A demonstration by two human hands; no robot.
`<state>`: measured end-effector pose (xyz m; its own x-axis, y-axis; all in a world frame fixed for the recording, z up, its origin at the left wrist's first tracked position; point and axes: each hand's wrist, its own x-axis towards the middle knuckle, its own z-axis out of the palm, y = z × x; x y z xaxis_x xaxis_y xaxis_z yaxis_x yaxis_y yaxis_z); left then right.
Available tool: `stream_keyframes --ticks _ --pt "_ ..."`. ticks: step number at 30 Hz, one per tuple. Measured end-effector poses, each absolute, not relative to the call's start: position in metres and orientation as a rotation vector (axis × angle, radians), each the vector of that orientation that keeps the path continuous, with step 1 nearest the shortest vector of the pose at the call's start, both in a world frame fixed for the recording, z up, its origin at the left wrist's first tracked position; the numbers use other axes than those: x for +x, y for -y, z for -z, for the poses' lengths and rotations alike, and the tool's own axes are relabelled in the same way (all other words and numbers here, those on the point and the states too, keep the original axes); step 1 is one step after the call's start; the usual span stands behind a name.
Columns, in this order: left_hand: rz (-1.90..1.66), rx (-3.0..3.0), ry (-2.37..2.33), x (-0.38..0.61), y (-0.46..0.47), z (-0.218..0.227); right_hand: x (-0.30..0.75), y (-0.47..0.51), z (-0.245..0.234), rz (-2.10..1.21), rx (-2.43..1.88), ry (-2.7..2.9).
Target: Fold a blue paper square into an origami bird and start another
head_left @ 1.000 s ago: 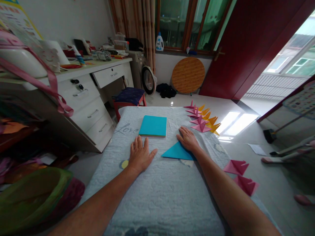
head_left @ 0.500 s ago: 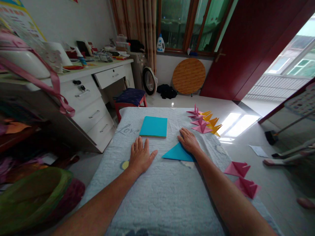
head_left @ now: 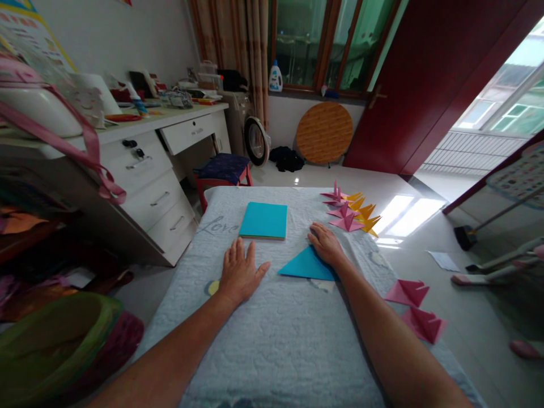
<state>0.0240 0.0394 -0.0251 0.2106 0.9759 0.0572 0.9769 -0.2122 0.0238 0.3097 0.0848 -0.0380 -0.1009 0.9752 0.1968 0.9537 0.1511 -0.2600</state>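
My left hand [head_left: 240, 272] lies flat and open on the pale quilted cloth [head_left: 276, 334], fingers stretched forward, holding nothing. My right hand [head_left: 326, 243] rests open, palm down, on the right edge of a blue paper folded into a triangle [head_left: 304, 266]. Just beyond the hands lies a stack of square blue paper [head_left: 263, 221]. Several folded pink and yellow paper shapes [head_left: 352, 209] line the far right edge of the cloth, and two pink folded shapes [head_left: 414, 309] lie at the near right edge.
A white desk with drawers [head_left: 148, 170] stands to the left, with a red stool [head_left: 223, 170] behind the cloth-covered surface. A green basin [head_left: 51, 340] sits at lower left. A round wooden board [head_left: 323, 131] leans against the far wall beside a red door.
Both hands stay where they were on the cloth and the blue triangle. Only the camera view has shifted slightly.
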Motion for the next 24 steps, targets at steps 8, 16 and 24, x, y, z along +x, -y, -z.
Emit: stream_keyframes --ticks 8,16,24 --pt "0.057 -2.424 1.955 0.024 -0.038 0.025 0.311 -0.086 0.045 -0.077 -1.818 2.117" --pt "0.047 -2.398 1.991 0.03 -0.037 0.025 0.315 -0.085 0.047 -0.065 -1.767 2.137" --pt "0.114 -2.417 2.015 0.044 -0.036 0.029 0.332 -0.083 0.054 -0.03 -1.752 2.135"
